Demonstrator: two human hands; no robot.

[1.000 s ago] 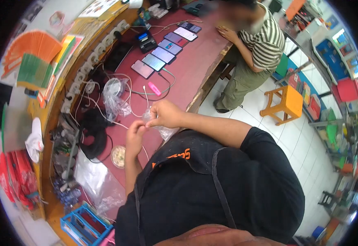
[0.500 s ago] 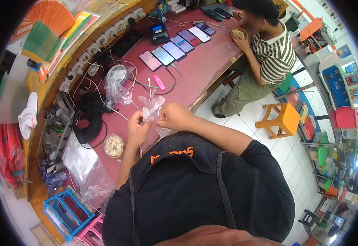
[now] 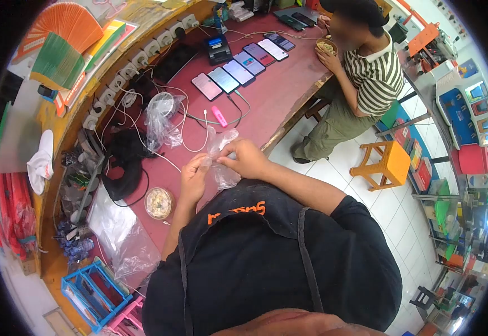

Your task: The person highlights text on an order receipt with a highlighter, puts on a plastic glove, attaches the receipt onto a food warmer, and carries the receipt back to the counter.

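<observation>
A crumpled clear plastic bag is pinched between my two hands, close in front of my chest at the table's edge. My left hand grips its left side with thumb and fingertips. From the other side, my right hand pinches the bag near its middle, and some plastic sticks up beyond the fingers. To the left of my left hand, a round tub of food stands on the red tabletop. A white charging cable curves just beyond the hands, and a pink highlighter lies farther off.
Several phones lie in a row beyond the highlighter. Another clear bag with a round item and a black cloth-like item lie leftward. Sockets line the back ledge. A seated person holds a bowl; a yellow stool stands right.
My hands have shifted slightly along the bag, and their fingertips sit a little farther apart. The plastic, bunched up before, now spreads more around the right fingers.
</observation>
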